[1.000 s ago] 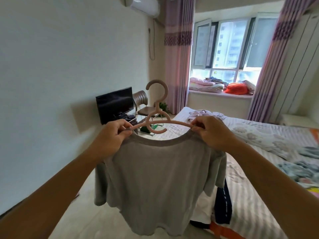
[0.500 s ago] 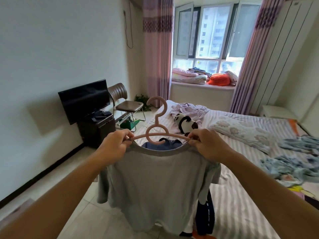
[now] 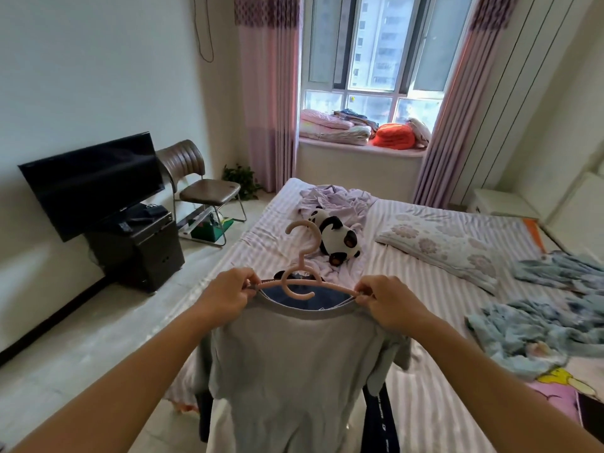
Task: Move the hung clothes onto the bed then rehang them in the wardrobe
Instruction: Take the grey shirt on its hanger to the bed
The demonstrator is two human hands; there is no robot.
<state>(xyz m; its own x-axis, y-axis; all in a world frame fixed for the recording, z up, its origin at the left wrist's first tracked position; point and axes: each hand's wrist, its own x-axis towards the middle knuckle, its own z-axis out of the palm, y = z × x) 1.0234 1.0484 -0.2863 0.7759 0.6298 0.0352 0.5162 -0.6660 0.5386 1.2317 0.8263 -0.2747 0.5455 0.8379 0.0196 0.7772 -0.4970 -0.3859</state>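
Observation:
A grey T-shirt [image 3: 294, 371] hangs on a pink plastic hanger [image 3: 302, 282], held up in front of me over the near edge of the striped bed [image 3: 425, 289]. My left hand [image 3: 225, 295] pinches the hanger's left arm and the shirt's shoulder. On the other side, my right hand [image 3: 385, 302] pinches the right arm and shoulder. Behind the shirt, dark navy clothes [image 3: 380, 420] lie on the bed, mostly hidden. No wardrobe is in view.
On the bed lie a panda plush [image 3: 336, 237], a crumpled lilac garment [image 3: 336, 201], a floral pillow [image 3: 447, 246] and blue clothes [image 3: 536, 328]. A TV [image 3: 91, 181] on a black cabinet and a brown chair [image 3: 199, 184] stand at the left wall. Folded bedding sits on the window sill [image 3: 359, 148].
The view has tilted down and moved closer to the bed. The shirt on its hanger has come lower over the bed's edge, with both hands still gripping it.

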